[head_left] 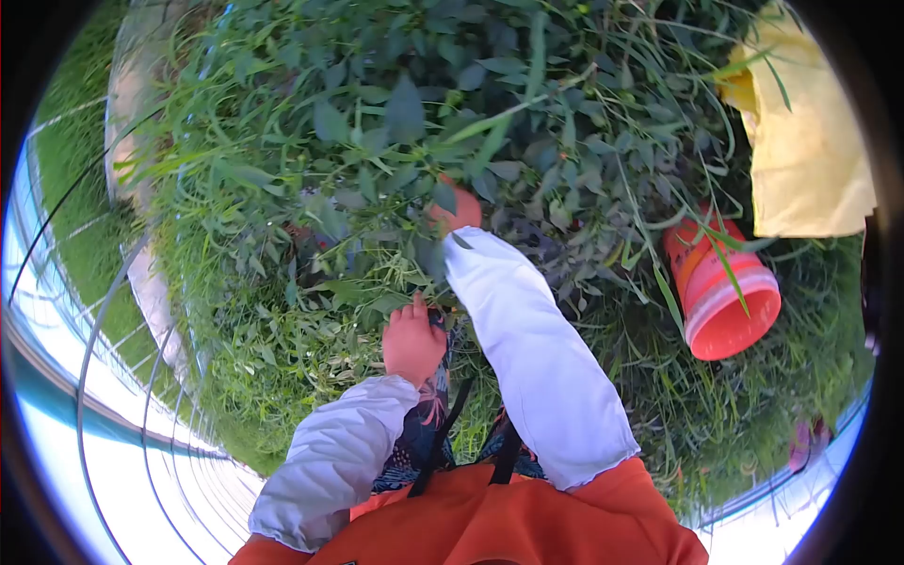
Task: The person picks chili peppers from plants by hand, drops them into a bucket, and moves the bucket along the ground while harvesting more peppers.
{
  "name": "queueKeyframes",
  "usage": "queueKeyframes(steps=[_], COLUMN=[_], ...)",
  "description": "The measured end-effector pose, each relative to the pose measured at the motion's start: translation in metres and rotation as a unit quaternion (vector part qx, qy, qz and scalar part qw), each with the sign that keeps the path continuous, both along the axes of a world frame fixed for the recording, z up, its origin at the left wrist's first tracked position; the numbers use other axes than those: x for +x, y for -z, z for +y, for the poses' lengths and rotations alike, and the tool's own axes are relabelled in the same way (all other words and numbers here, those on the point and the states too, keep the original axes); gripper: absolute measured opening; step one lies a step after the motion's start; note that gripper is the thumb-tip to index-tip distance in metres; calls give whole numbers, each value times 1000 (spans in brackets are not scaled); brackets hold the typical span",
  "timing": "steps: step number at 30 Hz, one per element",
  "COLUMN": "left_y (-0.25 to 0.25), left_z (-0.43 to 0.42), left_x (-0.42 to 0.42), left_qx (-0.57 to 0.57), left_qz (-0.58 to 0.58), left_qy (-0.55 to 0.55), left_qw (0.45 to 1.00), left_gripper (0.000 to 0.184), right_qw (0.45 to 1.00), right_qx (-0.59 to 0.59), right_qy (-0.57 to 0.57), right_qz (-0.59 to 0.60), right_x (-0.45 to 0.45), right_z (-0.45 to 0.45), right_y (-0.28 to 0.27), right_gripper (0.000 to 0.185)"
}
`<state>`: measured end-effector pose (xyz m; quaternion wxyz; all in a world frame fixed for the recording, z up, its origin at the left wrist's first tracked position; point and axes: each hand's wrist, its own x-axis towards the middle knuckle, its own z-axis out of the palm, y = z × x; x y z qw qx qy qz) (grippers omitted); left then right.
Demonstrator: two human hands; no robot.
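Note:
Dense leafy plants point(405, 113) fill the ground ahead of me, mixed with long grass blades. My right hand point(457, 209) reaches in among the dark green leaves. Its fingers are hidden there, and whatever they touch cannot be made out. Lower and to the left, my left hand point(414, 344) is at the edge of the foliage, just in front of my patterned trousers point(414, 438). Its back faces up, with the fingers loosely stretched toward the stems and nothing visible in them. White sleeve covers point(541, 348) reach up both forearms.
A red bucket point(725, 292) lies tilted in the grass at the right, its mouth toward me. Above it hangs or lies a pale yellow sack point(810, 132). Curved hoops point(89, 358) and a pale strip point(141, 235) run along the left.

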<state>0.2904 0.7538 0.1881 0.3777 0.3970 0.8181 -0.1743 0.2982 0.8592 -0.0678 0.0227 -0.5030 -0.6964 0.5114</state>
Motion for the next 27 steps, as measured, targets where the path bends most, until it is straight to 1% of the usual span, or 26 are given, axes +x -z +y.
queueKeyframes(steps=[1,2,3,4,5,7,10,13,16,17,19,22,25,26,27], left_y=[0,1,2,-1,-1,2,3,6,7,8,7,6,7,7,6], left_z=[-2,-3,-2,2,1,-1,-3,-5,-7,-7,-7,-5,-6,-6,-6], left_x=[1,0,0,1,3,2,5,7,9,10,11,13,14,15,15], left_qx=[-1,-1,0,20,20,25,12,-1,23,24,23,20,17,21,25], left_qz=[0,2,6,9,8,11,16,25,36,37,38,43,46,46,47], left_qy=[7,12,18,16,19,24,50,61,73,74,76,79,85,83,81], left_qw=[1000,1000,1000,1000,1000,999,999,998,996,996,996,996,995,995,995], left_gripper=[65,64,64,59,59,59,62,62,61,61,61,61,61,60,60], right_qw=[992,991,995,997,996,985,989,998,996,983,924,845,805,755,731], right_qx=[-80,-82,-63,-43,-23,126,92,-6,-36,-125,-300,-370,-431,-516,-549], right_qy=[85,102,72,42,11,-31,39,25,77,122,205,310,291,287,280], right_qz=[42,33,-6,-44,-82,-112,-108,-63,38,65,118,230,285,285,292], right_x=[0,-1,3,7,11,16,22,24,32,34,40,57,90,103,116], right_z=[-9,-17,-7,6,20,19,15,8,3,4,14,13,5,2,-7], right_y=[0,-1,-27,-56,-88,-101,-95,-99,-109,-112,-129,-139,-164,-175,-182], right_gripper=[48,45,45,44,44,44,49,56,47,41,29,20,20,18,15])
